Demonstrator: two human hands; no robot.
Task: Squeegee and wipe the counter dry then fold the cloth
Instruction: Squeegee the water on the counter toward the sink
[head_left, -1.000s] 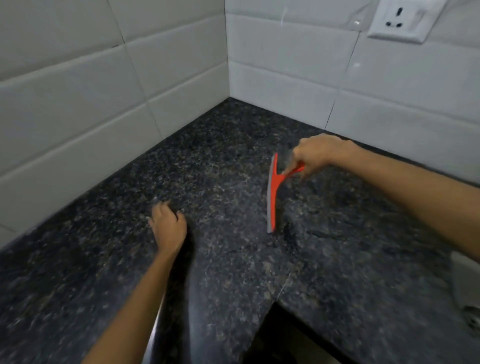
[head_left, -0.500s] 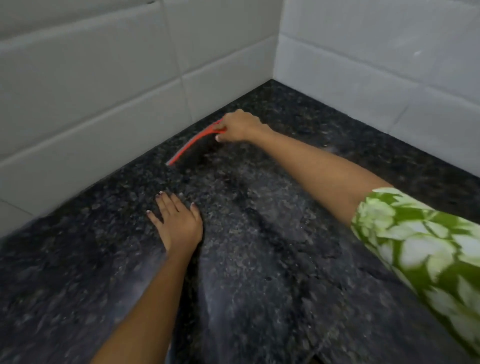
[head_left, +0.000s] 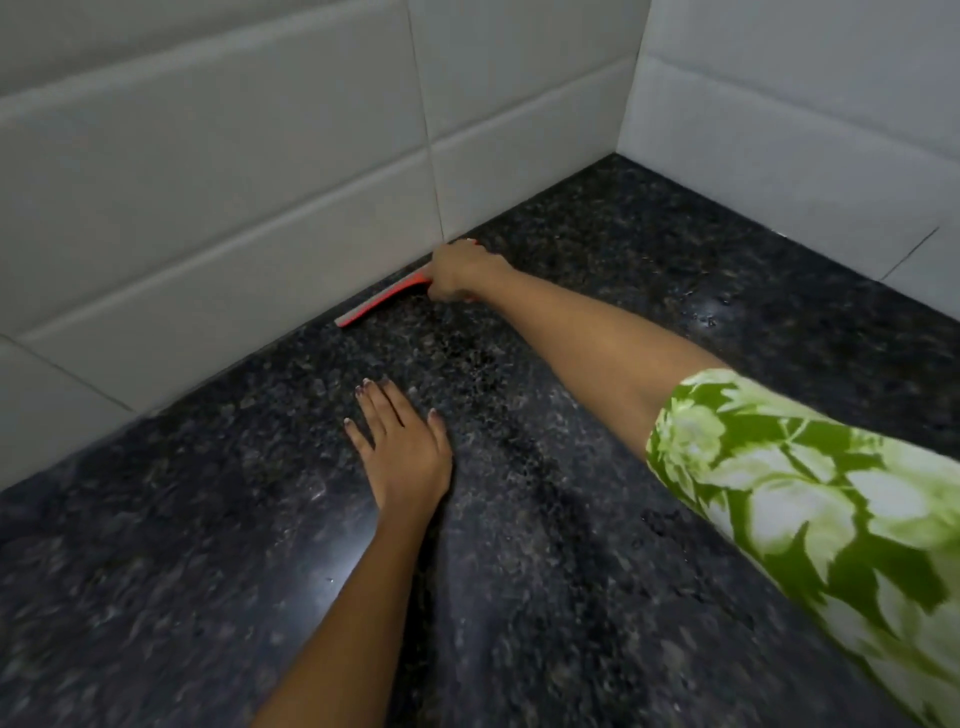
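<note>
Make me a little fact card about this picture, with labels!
Place: dark speckled counter in a white-tiled corner
Tool: red squeegee, blade along the foot of the tiled wall
Right hand: grips the squeegee
Left hand: flat on the counter, fingers straight
Sleeve: green with pale flowers
Cloth: not in view

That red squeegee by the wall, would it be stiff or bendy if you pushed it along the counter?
Probably stiff in the body: the red squeegee runs as one straight bar along the foot of the tiled wall. It looks light, since the right hand alone grips it at full reach. On the shiny granite counter it would likely glide easily.
</note>
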